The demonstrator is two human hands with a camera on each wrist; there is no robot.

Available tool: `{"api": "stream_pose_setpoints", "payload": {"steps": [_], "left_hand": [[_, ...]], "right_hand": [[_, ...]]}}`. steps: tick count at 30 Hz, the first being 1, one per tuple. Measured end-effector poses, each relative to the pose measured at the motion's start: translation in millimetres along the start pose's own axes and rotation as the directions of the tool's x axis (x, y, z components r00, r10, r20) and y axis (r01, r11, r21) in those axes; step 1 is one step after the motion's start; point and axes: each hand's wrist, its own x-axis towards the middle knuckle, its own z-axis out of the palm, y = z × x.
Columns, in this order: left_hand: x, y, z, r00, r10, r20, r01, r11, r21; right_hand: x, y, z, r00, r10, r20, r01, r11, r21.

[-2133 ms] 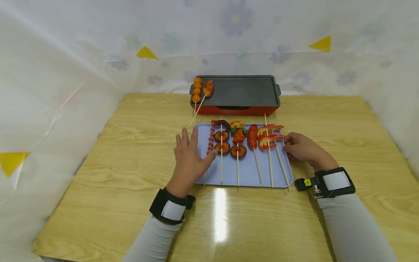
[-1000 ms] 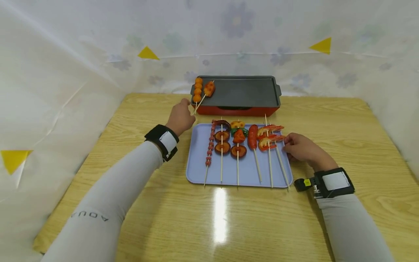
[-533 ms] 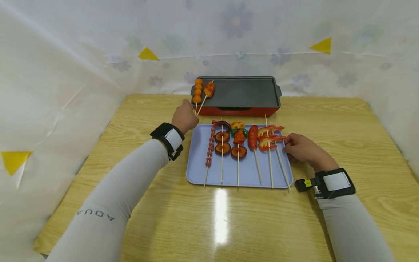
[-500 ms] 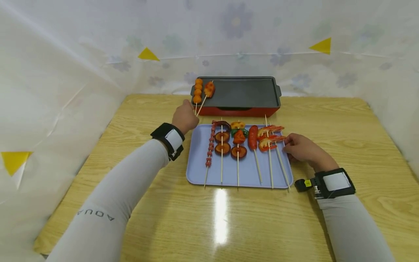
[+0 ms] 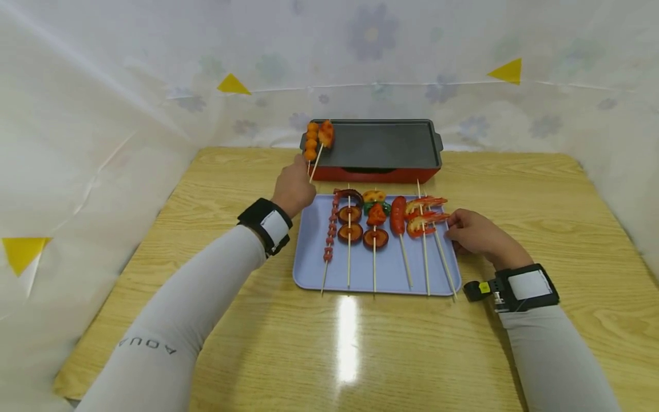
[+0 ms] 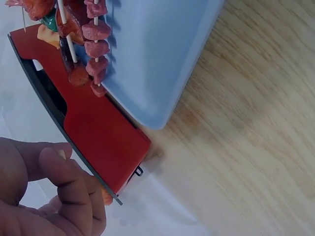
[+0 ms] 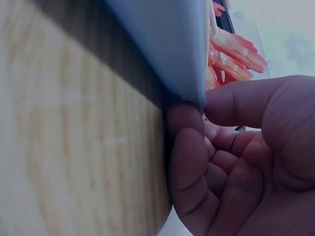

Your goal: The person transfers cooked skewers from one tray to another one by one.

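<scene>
My left hand (image 5: 294, 187) pinches the stick of a skewer with one flat browned piece, perhaps a chicken wing (image 5: 326, 133), at the left end of the grill (image 5: 386, 143). Close beside that piece lies a skewer of orange balls (image 5: 311, 143), its stick partly hidden by the hand. In the left wrist view, curled fingers (image 6: 74, 191) cover most of the held stick. My right hand (image 5: 479, 236) pinches the right rim of the lilac tray (image 5: 309, 269), thumb above and fingers below, as the right wrist view shows.
On the tray lie a skewer of small pink meat pieces (image 5: 329, 234), mushroom skewers (image 5: 350, 233), a sausage skewer (image 5: 397, 216) and shrimp skewers (image 5: 422, 223). Several sticks overhang its front edge. A curtain (image 5: 370, 57) stands behind the wooden table (image 5: 247, 343).
My left hand has gone from spread over the tray's left side to the grill and taken the skewer's stick. The browned piece has shifted toward the orange balls. My right hand stays put.
</scene>
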Motion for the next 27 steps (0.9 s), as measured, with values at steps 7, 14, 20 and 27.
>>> {"api": "stream_pose_setpoints", "payload": {"steps": [7, 14, 20, 27], "left_hand": [[-0.1, 0.5, 4.8, 0.997, 0.032, -0.076, -0.037, 0.998, -0.055], [0.9, -1.9, 8.1, 0.990, 0.038, -0.134, -0.058, 0.987, -0.150], [2.0, -4.0, 10.2, 0.995, 0.003, -0.097, -0.022, 0.980, -0.197], [-0.7, -4.4, 10.1, 0.998, 0.015, -0.068, -0.030, 0.973, -0.227]], "right_hand": [[0, 4, 0, 1.000, -0.019, -0.011, 0.019, 1.000, 0.011], [1, 4, 0, 1.000, -0.016, -0.004, 0.016, 1.000, 0.014], [1, 5, 0, 1.000, -0.014, -0.003, 0.014, 1.000, 0.009], [1, 4, 0, 1.000, -0.013, -0.009, 0.014, 1.000, 0.006]]}}
